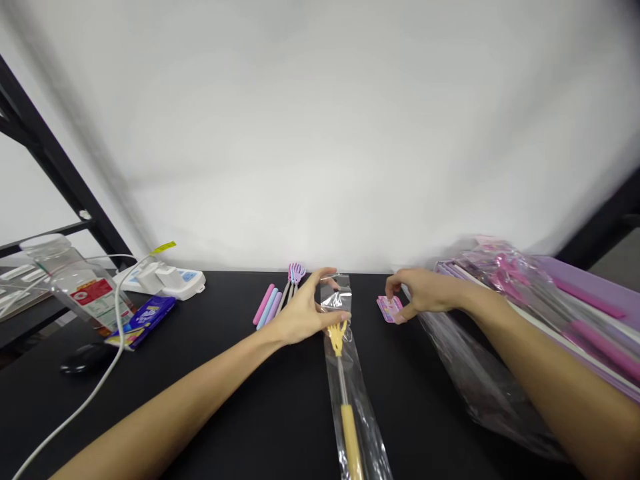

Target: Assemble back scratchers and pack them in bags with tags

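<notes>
A yellow back scratcher (349, 427) lies inside a long clear plastic bag (367, 413) on the black table, its claw end pointing away from me. My left hand (307, 310) grips the far end of that bag, thumb lying across it just above the claw and fingertips at the top edge. To the right, my right hand (420, 291) pinches at a small stack of pink cards (389, 308) on the table. Beyond my left forearm rest several back scratchers (295, 275) with pink, blue and purple handles.
At right, a lilac box (565, 273) holds bagged pink back scratchers (520, 280), with loose clear bags (480, 373) beside it. On the left are a clear jar (75, 280), a power strip (187, 283), a blue packet (147, 320), a black mouse (87, 358) and a white cable (119, 313).
</notes>
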A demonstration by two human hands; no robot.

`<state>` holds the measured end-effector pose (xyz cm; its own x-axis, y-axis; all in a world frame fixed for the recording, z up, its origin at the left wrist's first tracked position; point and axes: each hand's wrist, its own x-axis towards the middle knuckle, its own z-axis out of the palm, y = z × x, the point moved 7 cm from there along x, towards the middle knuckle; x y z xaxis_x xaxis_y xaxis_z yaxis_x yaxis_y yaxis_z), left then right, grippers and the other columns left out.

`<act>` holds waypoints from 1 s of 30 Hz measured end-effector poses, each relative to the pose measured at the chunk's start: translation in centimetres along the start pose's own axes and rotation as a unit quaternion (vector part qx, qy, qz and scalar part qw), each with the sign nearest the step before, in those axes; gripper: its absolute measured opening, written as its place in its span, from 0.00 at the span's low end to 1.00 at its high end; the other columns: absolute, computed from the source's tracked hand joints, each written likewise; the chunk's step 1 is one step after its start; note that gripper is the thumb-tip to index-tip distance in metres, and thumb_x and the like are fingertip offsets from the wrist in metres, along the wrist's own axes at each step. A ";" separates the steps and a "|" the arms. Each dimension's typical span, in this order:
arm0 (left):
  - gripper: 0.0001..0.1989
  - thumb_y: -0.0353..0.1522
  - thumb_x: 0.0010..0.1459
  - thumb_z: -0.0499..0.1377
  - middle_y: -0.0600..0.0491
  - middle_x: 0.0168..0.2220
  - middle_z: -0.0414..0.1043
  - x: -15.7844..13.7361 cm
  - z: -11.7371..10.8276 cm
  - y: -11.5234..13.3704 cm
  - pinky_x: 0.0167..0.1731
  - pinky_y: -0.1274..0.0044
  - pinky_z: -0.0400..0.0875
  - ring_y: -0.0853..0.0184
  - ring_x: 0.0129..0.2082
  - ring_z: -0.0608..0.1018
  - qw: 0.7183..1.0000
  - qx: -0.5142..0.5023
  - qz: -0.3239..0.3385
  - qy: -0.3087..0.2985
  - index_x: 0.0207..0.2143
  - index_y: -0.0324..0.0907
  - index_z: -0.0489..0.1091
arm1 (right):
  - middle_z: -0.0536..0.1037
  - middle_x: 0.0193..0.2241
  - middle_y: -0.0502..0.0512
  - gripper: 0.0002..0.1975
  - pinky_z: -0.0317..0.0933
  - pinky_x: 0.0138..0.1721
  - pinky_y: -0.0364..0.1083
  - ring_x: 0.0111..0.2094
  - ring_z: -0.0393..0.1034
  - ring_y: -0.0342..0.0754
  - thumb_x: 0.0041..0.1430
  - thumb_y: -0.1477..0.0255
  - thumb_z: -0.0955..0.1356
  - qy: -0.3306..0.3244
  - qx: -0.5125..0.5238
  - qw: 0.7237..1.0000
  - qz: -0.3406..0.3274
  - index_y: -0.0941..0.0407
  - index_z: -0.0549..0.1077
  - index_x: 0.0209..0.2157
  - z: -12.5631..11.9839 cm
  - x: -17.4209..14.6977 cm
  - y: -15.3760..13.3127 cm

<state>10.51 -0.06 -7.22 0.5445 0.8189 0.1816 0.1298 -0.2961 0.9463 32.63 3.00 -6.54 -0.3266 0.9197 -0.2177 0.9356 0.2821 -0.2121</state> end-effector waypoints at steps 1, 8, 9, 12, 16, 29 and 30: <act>0.38 0.35 0.50 0.68 0.48 0.55 0.62 -0.1 0.4 -0.1 0.22 0.81 0.67 0.84 0.19 0.65 1.000 -0.006 0.000 -0.018 0.60 0.49 0.55 | 0.75 0.41 0.61 0.26 0.62 0.40 0.49 0.42 0.71 0.59 0.35 0.58 0.75 0.001 -0.001 1.000 -0.004 0.57 0.76 0.38 0.0 0.0 0.0; 0.36 0.31 0.52 0.65 0.46 0.55 0.61 -0.7 2.2 -0.2 0.18 0.83 0.62 0.84 0.19 0.66 0.998 -0.004 -0.003 -0.069 0.61 0.49 0.54 | 0.74 0.40 0.60 0.22 0.61 0.39 0.48 0.41 0.69 0.57 0.35 0.62 0.75 0.008 0.002 1.000 -0.008 0.55 0.74 0.35 0.2 0.2 0.1; 0.36 0.31 0.52 0.65 0.45 0.55 0.61 -0.7 2.2 -0.1 0.18 0.83 0.62 0.84 0.19 0.66 0.998 0.003 -0.002 -0.067 0.61 0.49 0.55 | 0.74 0.40 0.59 0.21 0.61 0.38 0.48 0.40 0.69 0.56 0.34 0.63 0.75 0.016 0.002 1.000 -0.013 0.55 0.73 0.34 0.1 0.2 0.0; 0.36 0.32 0.52 0.65 0.45 0.55 0.62 -0.8 2.2 0.1 0.18 0.84 0.63 0.83 0.20 0.67 0.998 0.014 0.001 -0.060 0.62 0.49 0.55 | 0.74 0.34 0.55 0.20 0.58 0.33 0.46 0.35 0.67 0.52 0.34 0.64 0.75 0.040 0.007 0.999 -0.025 0.54 0.68 0.30 -0.6 -0.1 -0.7; 0.37 0.31 0.51 0.66 0.45 0.54 0.62 -0.7 2.1 0.1 0.19 0.84 0.64 0.83 0.20 0.66 0.999 0.015 0.011 -0.050 0.61 0.49 0.56 | 0.73 0.23 0.50 0.17 0.54 0.27 0.44 0.27 0.66 0.47 0.44 0.60 0.73 -0.019 0.125 0.990 -0.061 0.54 0.65 0.26 -0.8 -0.8 -2.3; 0.37 0.31 0.51 0.66 0.44 0.56 0.62 -0.7 2.1 0.0 0.20 0.82 0.65 0.83 0.19 0.67 0.999 0.020 -0.006 -0.049 0.62 0.48 0.55 | 0.77 0.23 0.52 0.20 0.57 0.30 0.45 0.26 0.65 0.46 0.48 0.54 0.72 0.010 0.214 0.976 -0.039 0.56 0.71 0.31 -1.7 -0.8 0.9; 0.37 0.31 0.51 0.66 0.45 0.56 0.62 -0.7 2.1 -0.1 0.20 0.82 0.65 0.83 0.19 0.67 0.999 0.020 -0.008 -0.049 0.62 0.48 0.55 | 0.77 0.23 0.52 0.20 0.57 0.29 0.45 0.26 0.65 0.46 0.48 0.53 0.72 0.008 0.206 0.978 -0.032 0.56 0.71 0.32 -1.6 -0.9 1.2</act>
<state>11.87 -1.65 -7.99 0.6207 0.7721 0.1366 0.1718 -0.3039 0.9371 34.26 2.98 -5.10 -0.3774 0.9088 -0.1776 0.7786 0.2077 -0.5922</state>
